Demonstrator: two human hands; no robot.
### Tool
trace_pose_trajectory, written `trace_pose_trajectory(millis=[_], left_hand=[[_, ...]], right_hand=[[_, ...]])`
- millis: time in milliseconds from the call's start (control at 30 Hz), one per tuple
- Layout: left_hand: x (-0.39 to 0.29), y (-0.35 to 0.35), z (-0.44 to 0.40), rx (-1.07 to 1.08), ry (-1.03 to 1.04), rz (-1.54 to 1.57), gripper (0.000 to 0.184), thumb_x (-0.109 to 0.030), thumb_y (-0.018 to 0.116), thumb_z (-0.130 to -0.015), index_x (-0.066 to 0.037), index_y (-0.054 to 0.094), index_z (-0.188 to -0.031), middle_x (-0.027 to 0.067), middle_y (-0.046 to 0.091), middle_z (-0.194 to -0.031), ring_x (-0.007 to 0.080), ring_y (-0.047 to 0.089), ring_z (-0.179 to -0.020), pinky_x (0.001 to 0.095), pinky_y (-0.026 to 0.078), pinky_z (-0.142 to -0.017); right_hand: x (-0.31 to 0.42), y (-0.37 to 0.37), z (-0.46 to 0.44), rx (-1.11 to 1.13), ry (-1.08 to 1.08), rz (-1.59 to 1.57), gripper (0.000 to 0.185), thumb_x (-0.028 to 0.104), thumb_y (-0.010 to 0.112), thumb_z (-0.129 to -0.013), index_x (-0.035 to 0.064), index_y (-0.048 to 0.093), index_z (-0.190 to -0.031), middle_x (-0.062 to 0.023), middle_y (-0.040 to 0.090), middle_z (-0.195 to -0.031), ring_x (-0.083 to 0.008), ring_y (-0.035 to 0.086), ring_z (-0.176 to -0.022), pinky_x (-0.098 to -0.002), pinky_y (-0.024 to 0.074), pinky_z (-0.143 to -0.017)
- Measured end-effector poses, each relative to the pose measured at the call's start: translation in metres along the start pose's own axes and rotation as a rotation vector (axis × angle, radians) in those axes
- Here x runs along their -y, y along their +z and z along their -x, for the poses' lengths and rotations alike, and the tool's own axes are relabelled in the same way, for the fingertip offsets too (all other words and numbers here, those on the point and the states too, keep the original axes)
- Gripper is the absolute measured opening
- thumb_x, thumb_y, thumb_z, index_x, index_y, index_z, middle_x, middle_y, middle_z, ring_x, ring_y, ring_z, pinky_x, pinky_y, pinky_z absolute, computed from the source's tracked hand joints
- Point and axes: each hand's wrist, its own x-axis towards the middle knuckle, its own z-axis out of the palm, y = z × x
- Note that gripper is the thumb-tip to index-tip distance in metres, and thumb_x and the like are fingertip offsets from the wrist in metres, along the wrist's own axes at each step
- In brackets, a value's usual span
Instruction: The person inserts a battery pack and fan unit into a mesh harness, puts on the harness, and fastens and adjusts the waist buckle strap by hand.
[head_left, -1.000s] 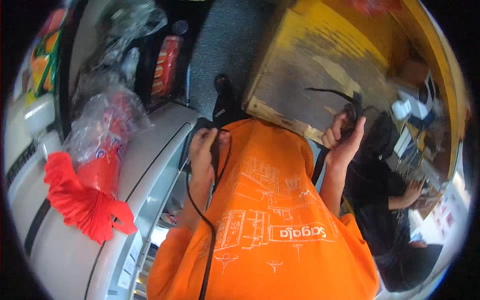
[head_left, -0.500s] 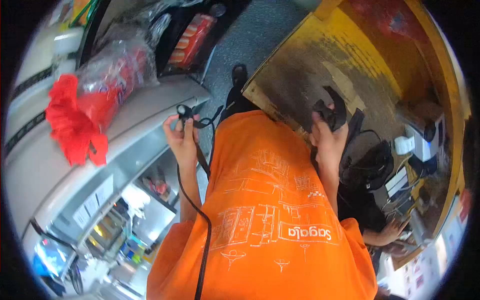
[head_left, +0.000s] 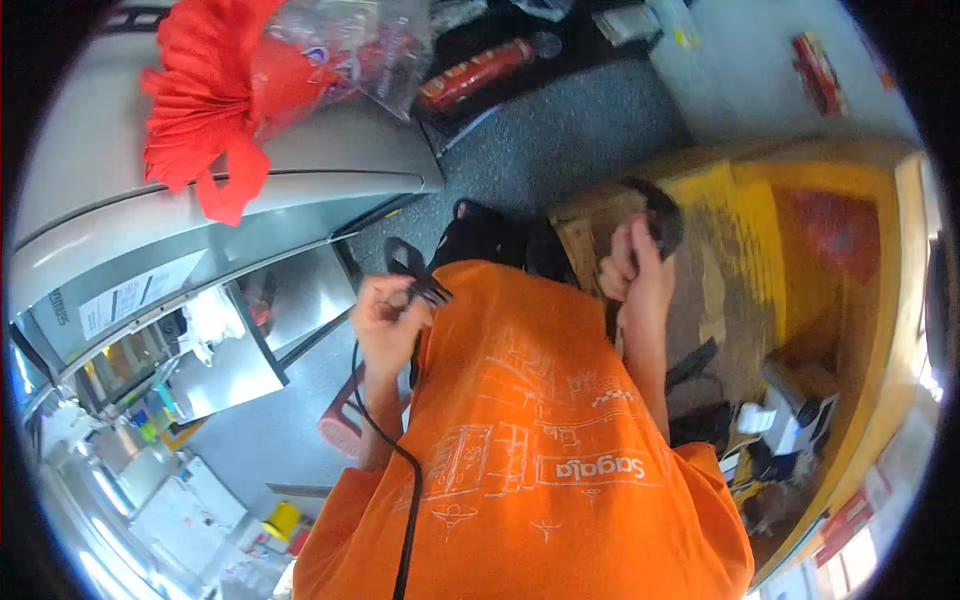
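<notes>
My left hand point(head_left: 388, 322) is in front of my orange shirt point(head_left: 530, 420), its fingers pinched on a black pronged buckle half point(head_left: 432, 291). A black strap point(head_left: 404, 257) loops up beyond those fingers. Along my left forearm runs a thin black cord point(head_left: 412, 500), passing down over the shirt. On the other side, my right hand point(head_left: 640, 262) is closed on a black strap end point(head_left: 662, 215), which curves above the fist and is blurred. The two hands are apart, and part of what each holds is covered by fingers.
A grey counter point(head_left: 330, 150) at upper left bears red cloth point(head_left: 205, 95) and a clear plastic bag point(head_left: 345, 60). A red packet point(head_left: 478, 75) lies beyond. On the right stands a worn yellow wooden box point(head_left: 790, 260); a pink stool point(head_left: 340, 435) is at lower left.
The view has swung, shifting the counter upward and the yellow box lower. My left hand has turned, so the buckle's prongs now show. The right hand has closed more tightly around its strap.
</notes>
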Motion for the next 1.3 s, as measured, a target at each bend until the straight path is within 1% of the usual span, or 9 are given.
trace_pose_trajectory(millis=[100, 200, 300, 367, 533, 767, 867, 1000, 1300], left_hand=[[0.013, -0.014, -0.026, 0.058, 0.035, -0.012, 0.030, 0.009, 0.071, -0.081, -0.001, 0.061, -0.108, 0.0066, 0.070, -0.096, 0.0096, 0.067, -0.077, 0.0234, 0.052, -0.063], [-0.011, -0.045, -0.062, 0.214, 0.174, -0.316, 0.031, 0.004, 0.075, -0.078, -0.001, 0.063, -0.105, 0.0061, 0.070, -0.093, 0.0088, 0.066, -0.072, 0.0235, 0.051, -0.062], [-0.035, -0.078, -0.063, 0.261, 0.012, -0.310, 0.030, 0.002, 0.077, -0.076, -0.001, 0.063, -0.103, 0.0082, 0.069, -0.092, 0.0117, 0.066, -0.069, 0.0245, 0.051, -0.061], [-0.043, -0.113, -0.055, 0.199, -0.050, -0.292, 0.028, 0.001, 0.077, -0.076, -0.001, 0.062, -0.100, 0.0100, 0.068, -0.092, 0.0144, 0.067, -0.068, 0.0257, 0.051, -0.061], [-0.067, -0.157, 0.066, -0.386, -0.376, -0.475, 0.024, 0.007, 0.067, -0.073, 0.001, 0.061, -0.096, 0.0098, 0.068, -0.075, 0.0148, 0.068, -0.066, 0.0290, 0.053, -0.061], [-0.078, -0.052, 0.169, -0.878, -0.940, -0.449, 0.024, -0.006, 0.071, -0.068, 0.003, 0.072, -0.090, 0.0177, 0.070, -0.070, 0.0293, 0.072, -0.067, 0.0371, 0.056, -0.064], [-0.078, -0.021, 0.198, -0.826, -1.290, -0.423, 0.018, -0.012, 0.074, -0.064, 0.002, 0.075, -0.076, 0.0210, 0.071, -0.075, 0.0365, 0.072, -0.073, 0.0415, 0.059, -0.073], [-0.038, 0.001, 0.229, -0.663, -1.592, -0.327, 0.018, -0.017, 0.071, -0.070, -0.003, 0.078, -0.080, 0.0110, 0.073, -0.069, 0.0260, 0.074, -0.069, 0.0339, 0.061, -0.076], [-0.048, 0.022, 0.219, -0.349, -1.652, -0.161, 0.025, -0.019, 0.075, -0.070, 0.003, 0.075, -0.081, 0.0163, 0.074, -0.077, 0.0313, 0.075, -0.083, 0.0392, 0.061, -0.081]], right_hand=[[-0.012, 0.079, -0.029, 0.115, 0.045, 0.062, 0.012, 0.018, 0.064, -0.098, 0.0090, 0.057, -0.097, 0.0033, 0.049, -0.065, -0.0057, 0.039, -0.048, -0.0239, 0.0270, -0.043], [-0.024, 0.133, -0.061, 0.586, -0.146, 0.448, 0.012, 0.012, 0.074, -0.089, 0.0084, 0.064, -0.084, 0.0021, 0.062, -0.081, -0.0073, 0.055, -0.069, -0.0246, 0.0436, -0.063], [-0.018, 0.191, -0.067, 0.841, -0.258, 0.692, 0.011, 0.008, 0.072, -0.090, 0.0043, 0.063, -0.085, 0.0036, 0.062, -0.083, -0.0072, 0.057, -0.078, -0.0249, 0.0450, -0.071], [-0.025, 0.206, -0.080, 0.720, -0.233, 0.667, 0.008, 0.007, 0.069, -0.091, 0.0050, 0.062, -0.088, 0.0032, 0.061, -0.081, -0.0077, 0.055, -0.070, -0.0250, 0.0436, -0.063], [0.005, 0.221, -0.123, 0.675, 0.105, 0.405, 0.017, 0.022, 0.058, -0.102, 0.0106, 0.053, -0.090, 0.0062, 0.039, -0.067, -0.0038, 0.030, -0.048, -0.0229, 0.0215, -0.043], [-0.012, 0.268, -0.157, 1.271, 0.186, 0.628, 0.021, 0.025, 0.056, -0.104, 0.0081, 0.051, -0.092, 0.0054, 0.036, -0.062, -0.0037, 0.027, -0.044, -0.0243, 0.0198, -0.041], [-0.028, 0.276, -0.167, 1.339, 0.277, 0.634, 0.022, 0.024, 0.059, -0.102, 0.0067, 0.051, -0.092, 0.0038, 0.041, -0.062, -0.0045, 0.032, -0.045, -0.0241, 0.0236, -0.041], [-0.057, 0.279, -0.163, 1.401, 0.293, 0.713, 0.019, 0.022, 0.065, -0.098, 0.0071, 0.053, -0.094, 0.0014, 0.049, -0.066, -0.0060, 0.039, -0.047, -0.0238, 0.0286, -0.043], [-0.014, 0.323, -0.202, 1.309, 0.104, 0.800, 0.020, 0.023, 0.065, -0.098, 0.0043, 0.057, -0.096, 0.0022, 0.050, -0.067, -0.0051, 0.039, -0.048, -0.0234, 0.0260, -0.042]])
